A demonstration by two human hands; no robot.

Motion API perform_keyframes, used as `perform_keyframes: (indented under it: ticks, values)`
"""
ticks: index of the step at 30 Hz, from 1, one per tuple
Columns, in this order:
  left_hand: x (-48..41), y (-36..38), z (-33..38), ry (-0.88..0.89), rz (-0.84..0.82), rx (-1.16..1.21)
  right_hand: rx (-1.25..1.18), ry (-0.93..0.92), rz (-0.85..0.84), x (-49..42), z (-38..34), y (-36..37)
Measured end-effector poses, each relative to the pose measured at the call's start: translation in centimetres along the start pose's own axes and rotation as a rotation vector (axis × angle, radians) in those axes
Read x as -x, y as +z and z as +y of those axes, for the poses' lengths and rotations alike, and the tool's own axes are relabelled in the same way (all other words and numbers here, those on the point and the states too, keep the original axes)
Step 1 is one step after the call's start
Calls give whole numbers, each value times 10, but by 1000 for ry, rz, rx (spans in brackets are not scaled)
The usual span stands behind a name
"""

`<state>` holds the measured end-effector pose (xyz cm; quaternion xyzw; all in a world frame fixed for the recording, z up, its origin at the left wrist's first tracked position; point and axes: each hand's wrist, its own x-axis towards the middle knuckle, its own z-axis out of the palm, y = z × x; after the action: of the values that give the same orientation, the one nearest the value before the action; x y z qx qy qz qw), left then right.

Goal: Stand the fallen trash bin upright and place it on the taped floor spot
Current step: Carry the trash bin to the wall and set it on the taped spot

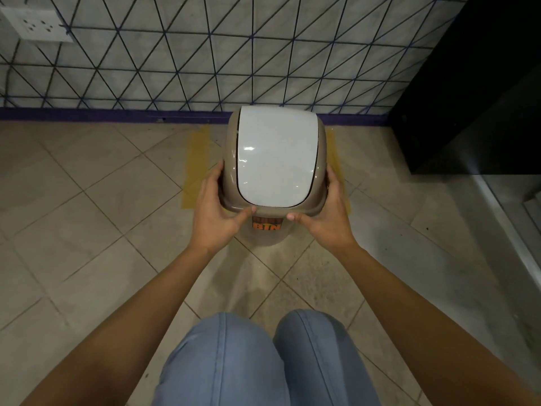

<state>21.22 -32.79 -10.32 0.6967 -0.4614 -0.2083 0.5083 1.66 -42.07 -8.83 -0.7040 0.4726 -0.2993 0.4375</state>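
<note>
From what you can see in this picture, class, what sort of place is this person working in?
Probably an indoor room in a home or office, by a wall. The floor is tiled, the wall has a triangle pattern and a socket plate, and both hands hold a swing-lid trash bin over a taped square.

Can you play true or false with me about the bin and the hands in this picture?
1. The bin is standing upright. True.
2. Only one hand holds it. False: the left hand and the right hand grip its two sides.
3. The lid is black. False: it is white, and the body is tan.
4. Yellow tape shows on the floor beside the bin. True.
5. The wall behind is plain. False: it has dark lines making triangles.
</note>
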Motion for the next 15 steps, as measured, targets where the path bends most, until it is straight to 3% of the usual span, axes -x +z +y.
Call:
perform_keyframes:
  ticks: [15]
  values:
    - [-30,0,7,47,4,-169,18,4,8,-35,-6,1]
